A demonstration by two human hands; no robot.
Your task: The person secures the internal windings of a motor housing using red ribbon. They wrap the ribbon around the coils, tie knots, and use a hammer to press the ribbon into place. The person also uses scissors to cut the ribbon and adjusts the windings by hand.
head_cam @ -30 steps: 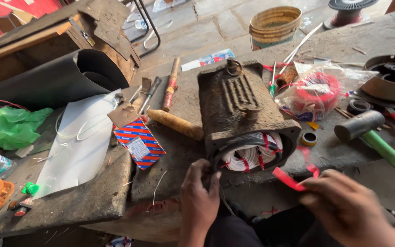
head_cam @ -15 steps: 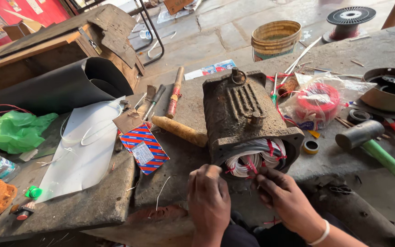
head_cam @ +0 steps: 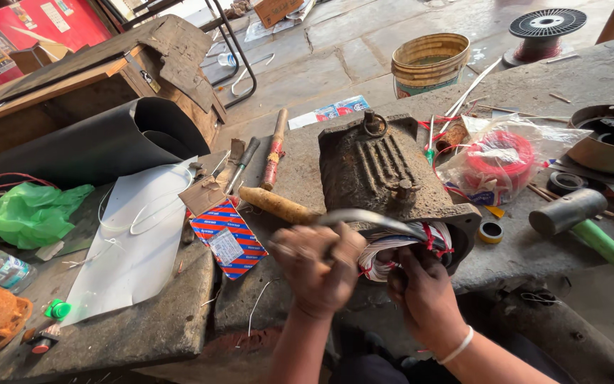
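A rusty cast-iron motor housing (head_cam: 385,174) lies on the workbench with its open end toward me. White and red windings (head_cam: 392,252) show in the opening. My left hand (head_cam: 318,267) is closed around a curved grey metal tool (head_cam: 378,220), whose tip reaches into the opening over the windings. My right hand (head_cam: 424,291) presses its fingers against the windings at the lower edge of the opening. A white band circles that wrist.
A wooden-handled tool (head_cam: 278,205), a striped small box (head_cam: 229,238) and a white sheet (head_cam: 133,242) lie left of the housing. A green-handled hammer (head_cam: 584,224), a bag with red wire (head_cam: 506,160), tape rolls (head_cam: 492,232) sit right. A bucket (head_cam: 428,64) stands behind on the floor.
My left hand has picked up the curved metal tool and raised it to the housing opening. My right hand, holding a red item a second ago, now presses on the windings.
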